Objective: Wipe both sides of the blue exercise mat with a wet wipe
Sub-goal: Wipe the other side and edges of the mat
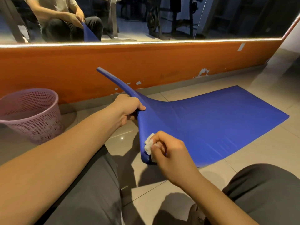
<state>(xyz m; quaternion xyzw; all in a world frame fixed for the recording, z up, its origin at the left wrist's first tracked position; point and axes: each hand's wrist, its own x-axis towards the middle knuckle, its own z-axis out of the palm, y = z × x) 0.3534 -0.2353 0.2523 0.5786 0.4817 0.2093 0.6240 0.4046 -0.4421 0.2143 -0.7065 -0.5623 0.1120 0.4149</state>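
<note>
The blue exercise mat (211, 120) lies on the tiled floor, stretching away to the right. Its near short end is lifted off the floor and curls up toward the wall. My left hand (128, 109) grips that raised edge, thumb on the upper face. My right hand (168, 151) holds a crumpled white wet wipe (148, 144) and presses it against the mat's near corner, at the lifted edge. The underside of the mat is hidden.
A pink mesh waste basket (30, 114) stands on the floor at the left, close to the orange wall (146, 62). A mirror (162, 18) above the wall reflects gym equipment and me. My knees in grey trousers (90, 192) fill the foreground.
</note>
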